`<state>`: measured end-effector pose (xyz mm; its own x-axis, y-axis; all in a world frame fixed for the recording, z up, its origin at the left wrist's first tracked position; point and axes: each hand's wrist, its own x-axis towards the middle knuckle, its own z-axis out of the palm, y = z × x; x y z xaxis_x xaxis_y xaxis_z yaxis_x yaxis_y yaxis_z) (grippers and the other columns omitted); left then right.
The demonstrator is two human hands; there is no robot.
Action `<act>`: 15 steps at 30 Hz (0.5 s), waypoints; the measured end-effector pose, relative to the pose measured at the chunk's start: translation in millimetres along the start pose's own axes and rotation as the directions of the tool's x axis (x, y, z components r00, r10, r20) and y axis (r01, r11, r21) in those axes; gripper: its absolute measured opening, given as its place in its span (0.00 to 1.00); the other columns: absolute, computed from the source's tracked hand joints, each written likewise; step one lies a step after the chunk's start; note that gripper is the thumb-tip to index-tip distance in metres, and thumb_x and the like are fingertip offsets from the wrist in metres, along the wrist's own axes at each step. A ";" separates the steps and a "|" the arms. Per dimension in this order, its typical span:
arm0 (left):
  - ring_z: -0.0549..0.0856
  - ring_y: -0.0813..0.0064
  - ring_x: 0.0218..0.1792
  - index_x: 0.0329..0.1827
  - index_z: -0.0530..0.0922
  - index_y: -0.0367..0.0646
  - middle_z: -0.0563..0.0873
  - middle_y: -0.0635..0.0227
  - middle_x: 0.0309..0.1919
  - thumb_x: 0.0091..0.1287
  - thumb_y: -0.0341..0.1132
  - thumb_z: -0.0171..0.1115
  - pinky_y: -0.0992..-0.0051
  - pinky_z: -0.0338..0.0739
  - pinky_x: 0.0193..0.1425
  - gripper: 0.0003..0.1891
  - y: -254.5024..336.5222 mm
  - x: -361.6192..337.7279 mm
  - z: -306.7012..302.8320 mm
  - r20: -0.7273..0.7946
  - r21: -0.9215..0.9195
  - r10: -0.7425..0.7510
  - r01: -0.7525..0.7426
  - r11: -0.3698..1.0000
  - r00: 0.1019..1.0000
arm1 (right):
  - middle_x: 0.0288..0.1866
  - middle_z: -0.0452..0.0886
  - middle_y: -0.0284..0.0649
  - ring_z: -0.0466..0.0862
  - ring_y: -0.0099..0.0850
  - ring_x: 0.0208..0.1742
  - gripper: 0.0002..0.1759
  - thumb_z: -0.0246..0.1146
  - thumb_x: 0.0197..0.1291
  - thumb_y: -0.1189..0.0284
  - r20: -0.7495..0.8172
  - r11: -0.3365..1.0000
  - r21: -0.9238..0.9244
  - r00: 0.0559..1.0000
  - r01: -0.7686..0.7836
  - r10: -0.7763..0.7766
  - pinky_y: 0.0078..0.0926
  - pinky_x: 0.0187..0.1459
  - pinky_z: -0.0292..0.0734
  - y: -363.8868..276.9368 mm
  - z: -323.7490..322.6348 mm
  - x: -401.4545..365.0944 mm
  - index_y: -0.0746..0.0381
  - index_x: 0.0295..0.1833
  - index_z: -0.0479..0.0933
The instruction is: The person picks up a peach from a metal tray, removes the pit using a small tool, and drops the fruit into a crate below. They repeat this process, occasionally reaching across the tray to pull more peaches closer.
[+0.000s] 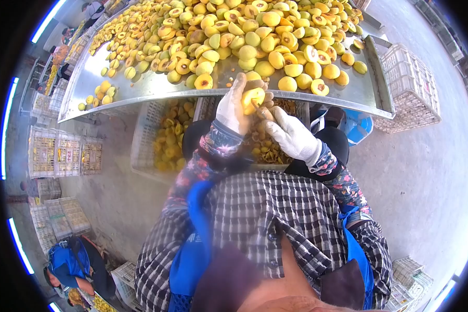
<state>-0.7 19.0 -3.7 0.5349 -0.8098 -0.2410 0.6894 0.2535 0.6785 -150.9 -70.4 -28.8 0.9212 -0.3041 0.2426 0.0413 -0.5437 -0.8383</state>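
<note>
In the head view, my gloved left hand (233, 106) is closed around a yellow peach half (253, 100), held up at the near edge of the metal table. My right hand (291, 136), in a white glove with brown-stained fingertips, is pinched close against that fruit. A thin dark tip shows at the peach between the hands; what my right fingers hold is mostly hidden. Right beyond the hands, a large heap of halved yellow peaches (249, 39) covers much of the table, several with reddish-brown pit hollows facing up.
The metal table (156, 88) has a raised rim. Below it stand a crate of peaches (140, 140) and a container of peach scraps (268, 143). White crates are stacked right (408, 86) and left (57, 151). Another person (78, 262) works at lower left.
</note>
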 end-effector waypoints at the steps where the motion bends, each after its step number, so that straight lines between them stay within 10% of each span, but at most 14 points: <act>1: 0.86 0.56 0.41 0.51 0.75 0.39 0.84 0.55 0.44 0.71 0.56 0.58 0.59 0.84 0.47 0.25 1.7 -1.2 0.6 -0.024 0.030 0.003 -0.002 1.000 1.000 | 0.34 0.79 0.31 0.79 0.31 0.33 0.20 0.54 0.74 0.60 0.033 0.979 0.183 0.996 -0.088 0.083 0.33 0.38 0.76 -5.0 0.0 0.6 0.67 0.54 0.69; 6: 0.87 0.54 0.37 0.47 0.77 0.40 0.84 0.55 0.40 0.68 0.62 0.58 0.58 0.85 0.42 0.29 -1.9 -2.1 1.0 -0.084 -0.102 -0.088 0.080 0.992 0.993 | 0.26 0.72 0.25 0.70 0.17 0.22 0.11 0.54 0.75 0.64 0.413 0.258 0.847 0.882 -0.464 0.227 0.18 0.21 0.64 -20.0 2.5 -2.8 0.60 0.53 0.71; 12: 0.87 0.54 0.37 0.49 0.72 0.42 0.84 0.55 0.40 0.68 0.62 0.58 0.57 0.85 0.41 0.29 -3.0 -1.8 3.9 -0.094 -0.111 -0.113 0.102 0.989 0.989 | 0.23 0.68 0.22 0.64 0.12 0.19 0.07 0.54 0.75 0.66 0.383 0.224 0.869 0.887 -0.441 0.258 0.13 0.17 0.55 -24.7 13.9 -5.4 0.56 0.50 0.71; 15: 0.87 0.54 0.37 0.49 0.72 0.42 0.84 0.55 0.40 0.68 0.61 0.59 0.56 0.85 0.41 0.28 -7.0 2.4 -1.3 -0.050 -0.175 -0.148 0.138 0.975 0.988 | 0.28 0.73 0.27 0.71 0.17 0.25 0.11 0.54 0.75 0.65 0.381 0.261 0.870 0.906 -0.419 0.184 0.16 0.24 0.66 -19.7 10.2 -5.9 0.60 0.54 0.72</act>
<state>-3.6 16.0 -9.9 0.4504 -0.8111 -0.3731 0.8310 0.2281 0.5073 -153.2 -49.9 -18.6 0.9897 -0.0775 -0.1207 -0.0387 0.6658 -0.7451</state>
